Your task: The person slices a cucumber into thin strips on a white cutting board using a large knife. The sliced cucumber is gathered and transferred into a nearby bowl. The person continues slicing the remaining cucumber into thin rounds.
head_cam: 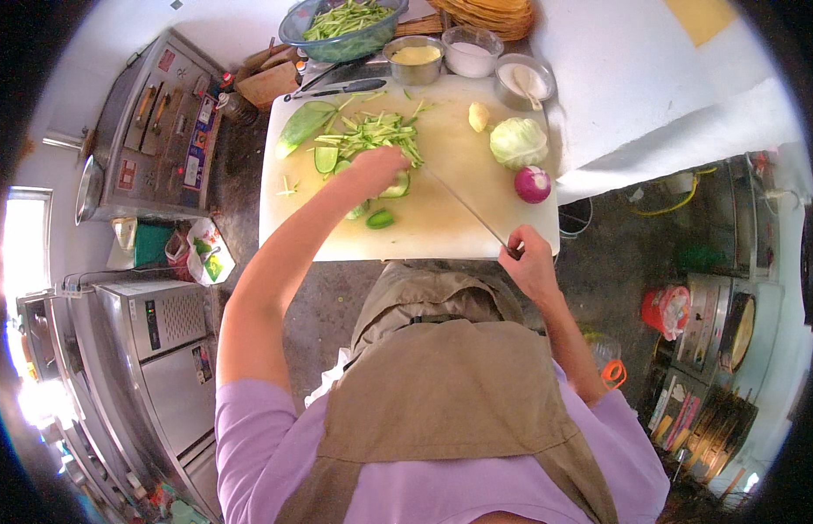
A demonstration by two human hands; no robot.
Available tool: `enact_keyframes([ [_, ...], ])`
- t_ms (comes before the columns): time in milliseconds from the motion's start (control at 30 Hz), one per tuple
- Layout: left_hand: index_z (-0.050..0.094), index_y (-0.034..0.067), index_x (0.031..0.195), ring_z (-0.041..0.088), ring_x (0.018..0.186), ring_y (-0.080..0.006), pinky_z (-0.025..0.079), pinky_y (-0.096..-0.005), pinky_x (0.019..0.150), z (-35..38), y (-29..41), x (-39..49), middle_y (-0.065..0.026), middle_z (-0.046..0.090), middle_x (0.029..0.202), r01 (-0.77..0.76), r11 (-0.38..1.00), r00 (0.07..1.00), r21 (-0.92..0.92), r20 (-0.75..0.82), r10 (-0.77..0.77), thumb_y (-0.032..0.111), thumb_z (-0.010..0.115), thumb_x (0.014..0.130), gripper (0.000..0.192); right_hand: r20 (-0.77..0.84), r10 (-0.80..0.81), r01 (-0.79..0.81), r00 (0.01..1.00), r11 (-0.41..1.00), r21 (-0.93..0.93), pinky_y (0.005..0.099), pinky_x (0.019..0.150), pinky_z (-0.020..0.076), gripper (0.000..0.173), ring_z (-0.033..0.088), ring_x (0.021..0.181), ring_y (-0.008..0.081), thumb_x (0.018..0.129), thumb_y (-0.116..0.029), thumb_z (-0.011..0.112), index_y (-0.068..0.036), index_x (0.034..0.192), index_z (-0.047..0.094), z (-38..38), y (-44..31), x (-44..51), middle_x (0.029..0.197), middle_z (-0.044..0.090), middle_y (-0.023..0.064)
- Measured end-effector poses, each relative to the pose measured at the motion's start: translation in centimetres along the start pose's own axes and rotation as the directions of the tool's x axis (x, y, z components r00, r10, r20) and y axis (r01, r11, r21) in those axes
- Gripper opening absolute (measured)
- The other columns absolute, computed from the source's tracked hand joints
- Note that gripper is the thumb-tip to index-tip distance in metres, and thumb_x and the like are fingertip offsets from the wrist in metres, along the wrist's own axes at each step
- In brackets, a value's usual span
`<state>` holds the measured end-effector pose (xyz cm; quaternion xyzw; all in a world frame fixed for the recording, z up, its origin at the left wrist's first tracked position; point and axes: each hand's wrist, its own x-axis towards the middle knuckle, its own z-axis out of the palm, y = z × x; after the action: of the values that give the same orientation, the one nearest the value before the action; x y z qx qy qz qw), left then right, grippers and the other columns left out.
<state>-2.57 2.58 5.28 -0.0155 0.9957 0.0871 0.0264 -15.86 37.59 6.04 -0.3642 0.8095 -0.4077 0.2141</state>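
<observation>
My right hand (pixel 529 259) grips the handle of a kitchen knife (pixel 468 208) at the cutting board's near right edge. The knife's thin blade points up and left, towards my left hand (pixel 380 171). That hand is slightly blurred over a cut piece of green squash (pixel 398 186); its fingertips are partly hidden. Just beyond it lies a heap of green squash strips (pixel 375 133). A larger squash piece (pixel 303 128) is at the board's far left, and a short cut slab (pixel 326 159) lies beside the heap. A small green end piece (pixel 380 219) sits nearer me.
On the white cutting board (pixel 445 243) are a cabbage (pixel 519 143), a red onion (pixel 533 184), a peeled ginger piece (pixel 478 116) and a black-handled tool (pixel 364 86). Behind stand a bowl (pixel 344 49) of strips, a metal tub (pixel 416 72) of yellow seasoning and tubs of white powder (pixel 472 56).
</observation>
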Motion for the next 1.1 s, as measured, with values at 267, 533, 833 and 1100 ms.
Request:
enact_keyframes([
  [267, 0.049, 0.006, 0.137, 0.064, 0.113, -0.0363, 0.054, -0.0460, 0.093, 3.9, 3.4, -1.5, -0.0212, 0.063, 0.121, 0.353, 0.879, 0.936, -0.321, 0.134, -0.326, 0.007, 0.070, 0.087, 0.055, -0.058, -0.035, 0.036, 0.998, 0.999, 0.018, 0.0420, 0.066, 0.0486, 0.022, 0.060, 0.071, 0.0350, 0.079, -0.008, 0.073, -0.002, 0.084, 0.053, -0.6, 0.4, 0.8, 0.076, 0.059, 0.0160],
  [533, 0.034, 0.007, 0.150, 0.055, 0.120, -0.0372, 0.053, -0.0457, 0.095, 4.5, 6.2, -0.3, -0.0193, 0.053, 0.123, 0.262, 0.948, 0.965, -0.179, 0.057, -0.256, -0.006, 0.055, 0.085, 0.070, -0.013, 0.000, -0.001, 1.000, 0.998, -0.058, 0.0442, 0.068, 0.0484, 0.020, 0.061, 0.074, 0.0371, 0.079, -0.009, 0.071, -0.001, 0.086, 0.054, -0.5, -0.1, 1.5, 0.079, 0.060, 0.0179],
  [833, 0.045, 0.002, 0.139, 0.060, 0.114, -0.0431, 0.052, -0.0486, 0.091, 6.8, 6.2, 0.7, -0.0260, 0.061, 0.123, 0.444, 0.565, 0.860, -0.695, 0.152, -0.488, 0.016, 0.074, 0.085, 0.063, 0.048, -0.194, 0.199, 0.980, 0.969, -0.144, 0.0497, 0.075, 0.0512, 0.019, 0.066, 0.088, 0.0417, 0.089, -0.009, 0.064, -0.001, 0.106, 0.064, 0.2, -0.6, 1.6, 0.092, 0.066, 0.0226],
  [1100, 0.049, -0.001, 0.133, 0.049, 0.116, -0.0428, 0.044, -0.0470, 0.101, 7.9, 10.4, -1.5, -0.0220, 0.050, 0.122, 0.372, 0.785, 0.815, -0.496, -0.230, -0.532, 0.014, 0.083, 0.076, 0.068, 0.225, -0.049, 0.105, 0.973, 0.964, -0.245, 0.0549, 0.070, 0.0499, 0.024, 0.064, 0.082, 0.0477, 0.096, -0.015, 0.059, 0.001, 0.114, 0.061, -2.4, -1.6, 4.4, 0.083, 0.066, 0.0267],
])
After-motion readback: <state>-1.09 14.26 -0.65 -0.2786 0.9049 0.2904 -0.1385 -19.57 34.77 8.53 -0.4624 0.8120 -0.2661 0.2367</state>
